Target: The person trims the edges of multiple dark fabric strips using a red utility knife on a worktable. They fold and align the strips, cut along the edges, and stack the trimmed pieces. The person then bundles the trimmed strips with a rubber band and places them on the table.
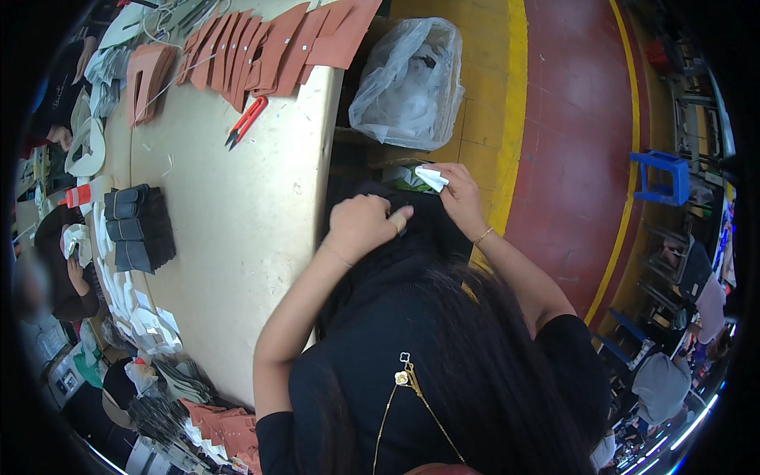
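My right hand (461,198) is closed on a small folded white piece (431,179), paper or cloth; I cannot tell which. It is held beside the table, over a dark space where something green and white (405,177) shows. Near the table's right edge, my left hand (362,225) is curled shut above my dark clothing, thumb pointing right. What its fingers hold, if anything, is hidden. Red-handled thread snips (247,123) lie on the pale table (237,237), away from both hands.
Rust-coloured cut pieces (277,47) fan across the table's far end. Dark rolled bundles (134,226) and white cut pieces (138,313) lie at left. A clear-bag-lined bin (408,87) stands beyond my right hand. A blue stool (663,178) is on the floor; other people sit around.
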Tool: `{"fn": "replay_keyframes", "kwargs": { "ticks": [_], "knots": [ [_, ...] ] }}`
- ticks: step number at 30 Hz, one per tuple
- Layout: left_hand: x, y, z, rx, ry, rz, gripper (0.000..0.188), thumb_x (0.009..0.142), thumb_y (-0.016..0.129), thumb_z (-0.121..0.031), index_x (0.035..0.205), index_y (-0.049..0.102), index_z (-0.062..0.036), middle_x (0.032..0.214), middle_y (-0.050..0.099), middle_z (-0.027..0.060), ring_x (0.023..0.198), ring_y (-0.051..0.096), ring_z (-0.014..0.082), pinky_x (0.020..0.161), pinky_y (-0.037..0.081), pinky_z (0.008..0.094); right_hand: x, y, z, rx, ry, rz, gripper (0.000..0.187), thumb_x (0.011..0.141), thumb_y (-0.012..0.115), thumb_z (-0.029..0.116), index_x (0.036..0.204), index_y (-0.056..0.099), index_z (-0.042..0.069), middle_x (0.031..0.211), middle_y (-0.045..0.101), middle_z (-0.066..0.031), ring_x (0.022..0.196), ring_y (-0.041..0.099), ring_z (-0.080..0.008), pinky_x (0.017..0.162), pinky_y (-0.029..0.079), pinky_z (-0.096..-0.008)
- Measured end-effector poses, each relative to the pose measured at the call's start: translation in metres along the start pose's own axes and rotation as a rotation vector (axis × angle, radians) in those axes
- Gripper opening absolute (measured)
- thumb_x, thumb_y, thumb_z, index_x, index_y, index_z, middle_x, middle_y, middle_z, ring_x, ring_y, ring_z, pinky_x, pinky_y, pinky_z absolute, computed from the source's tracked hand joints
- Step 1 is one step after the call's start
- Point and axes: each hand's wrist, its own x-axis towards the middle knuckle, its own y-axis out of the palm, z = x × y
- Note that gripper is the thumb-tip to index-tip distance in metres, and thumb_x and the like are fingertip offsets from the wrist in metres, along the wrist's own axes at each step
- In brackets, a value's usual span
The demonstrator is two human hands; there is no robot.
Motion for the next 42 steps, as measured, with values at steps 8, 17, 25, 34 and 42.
{"fn": "replay_keyframes", "kwargs": {
  "ticks": [8,17,25,34,42],
  "knots": [
    [0.011,0.030,0.017,-0.125,0.008,0.029,0.028,0.078,0.069,-0.029,0.085,0.068,-0.0026,0.078,0.068,0.0184,0.075,0.067,0.0298,0.069,0.052,0.0379,-0.032,-0.002,0.016,-0.039,-0.283,0.248,0.048,0.070,0.057,-0.010,0.111,0.067,0.013,0.111,0.064,-0.0071,0.102,0.059,-0.0278,0.092,0.047,-0.0387],
    [0.020,0.062,0.024,-0.623,0.068,-0.119,0.024,0.079,0.062,-0.027,0.079,0.066,-0.0028,0.080,0.066,0.0207,0.081,0.065,0.0363,0.070,0.050,0.0429,-0.043,-0.002,0.011,0.156,-0.259,0.630,0.043,0.084,0.048,0.010,0.126,0.052,-0.001,0.133,0.049,-0.0219,0.117,0.052,-0.0372,0.102,0.043,-0.0412],
    [0.012,0.035,0.010,-0.237,0.148,-0.188,0.019,0.070,0.057,-0.022,0.079,0.066,-0.0090,0.076,0.067,0.0169,0.073,0.066,0.0352,0.067,0.053,0.0471,-0.010,0.056,-0.008,0.401,0.006,1.080,0.038,0.090,0.061,0.022,0.122,0.056,0.003,0.127,0.056,-0.0157,0.116,0.053,-0.0237,0.098,0.043,-0.0374],
    [-0.021,-0.019,0.056,-0.781,0.343,-0.295,0.053,0.084,0.066,-0.032,0.124,0.043,-0.0050,0.093,0.055,0.0149,0.088,0.054,0.0266,0.077,0.044,0.0362,0.046,0.046,-0.083,-0.195,-0.163,1.234,0.041,0.086,0.067,0.034,0.112,0.065,0.003,0.108,0.064,-0.0179,0.103,0.060,-0.0318,0.090,0.045,-0.0419],
    [-0.100,-0.059,0.123,-1.502,0.181,-1.124,0.033,0.088,0.062,-0.008,0.117,0.047,-0.0067,0.094,0.058,0.0062,0.089,0.054,0.0107,0.077,0.045,0.0263,0.148,0.048,0.192,0.092,-0.501,0.640,0.013,0.087,0.060,0.006,0.093,0.070,0.001,0.085,0.068,-0.0129,0.080,0.065,-0.0253,0.075,0.049,-0.0331]
  ]
}}
